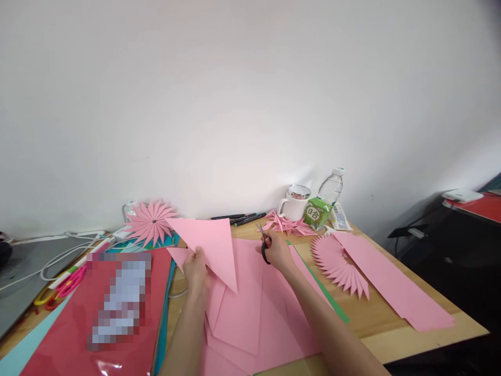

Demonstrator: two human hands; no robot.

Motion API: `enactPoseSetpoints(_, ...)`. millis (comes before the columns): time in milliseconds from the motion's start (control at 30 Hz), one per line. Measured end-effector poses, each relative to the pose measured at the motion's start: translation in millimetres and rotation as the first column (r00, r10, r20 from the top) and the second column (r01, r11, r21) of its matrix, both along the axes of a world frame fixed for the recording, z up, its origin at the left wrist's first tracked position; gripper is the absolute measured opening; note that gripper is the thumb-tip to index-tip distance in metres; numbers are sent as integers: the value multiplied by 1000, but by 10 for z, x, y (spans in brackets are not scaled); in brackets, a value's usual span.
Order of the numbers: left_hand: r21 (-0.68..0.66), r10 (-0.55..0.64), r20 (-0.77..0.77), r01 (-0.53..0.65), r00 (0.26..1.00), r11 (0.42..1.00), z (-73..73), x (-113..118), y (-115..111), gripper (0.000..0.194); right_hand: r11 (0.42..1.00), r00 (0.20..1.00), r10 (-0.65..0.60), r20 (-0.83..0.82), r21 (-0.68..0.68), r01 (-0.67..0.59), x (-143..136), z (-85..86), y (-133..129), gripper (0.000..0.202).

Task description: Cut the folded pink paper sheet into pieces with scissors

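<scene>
Now the left hand point(195, 269) pinches a folded pink paper triangle point(209, 245) by its lower edge, lifted off the pink sheets point(250, 313) on the table point(383, 313) — free for cutting — while the right hand point(278, 251) grips scissors point(264, 245) just beside it, blades up.

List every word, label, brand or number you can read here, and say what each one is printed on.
Green carton: a large white logo, too blurred to read for certain.
Water bottle: no readable label.
White packet beside the carton: small print, too small to read.
Red sheet: its label is pixelated, unreadable.
Nothing else carries text.
</scene>
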State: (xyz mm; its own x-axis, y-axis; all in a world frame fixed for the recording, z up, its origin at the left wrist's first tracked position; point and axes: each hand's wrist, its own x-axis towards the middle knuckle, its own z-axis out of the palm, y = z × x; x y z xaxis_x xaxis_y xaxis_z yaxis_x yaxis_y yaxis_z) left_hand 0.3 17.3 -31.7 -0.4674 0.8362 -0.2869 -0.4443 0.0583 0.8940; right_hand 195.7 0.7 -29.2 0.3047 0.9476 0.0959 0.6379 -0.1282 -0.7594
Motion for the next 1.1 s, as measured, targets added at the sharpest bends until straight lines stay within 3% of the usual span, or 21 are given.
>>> enactPoseSetpoints(267,135,124,16,-125,992,983,37,-49,27,5,985,966,104,236,-161,-67,-52,-25,95,17)
enactPoseSetpoints(467,182,65,62,-75,996,980,128,-38,18,18,976,958,140,252,-198,-90,-10,-18,86,16)
enactPoseSetpoints(633,208,171,57,-179,984,962,270,-48,71,16,986,974,134,180,-125,-112,14,-21,60,12)
enactPoseSetpoints(700,207,229,36,-232,973,951,349,-102,167,23,987,980,155,126,-61,-149,32,-5,48,16)
enactPoseSetpoints(800,197,291,-5,-285,957,938,484,-239,365,15,976,977,213,24,43,-214,99,57,23,17)
enactPoseSetpoints(867,142,259,-41,-251,965,957,558,-348,489,10,965,968,245,-47,108,-238,179,128,-5,14)
enactPoseSetpoints(933,53,117,-75,-113,990,992,596,-449,576,4,955,957,265,-116,165,-245,282,221,-48,11)
enactPoseSetpoints(1033,-61,-91,-135,83,987,995,560,-532,621,9,939,928,305,-214,229,-256,448,394,-140,11)
enactPoseSetpoints(1100,-85,-133,-200,118,971,989,486,-525,598,14,928,904,335,-266,263,-266,553,519,-214,13)
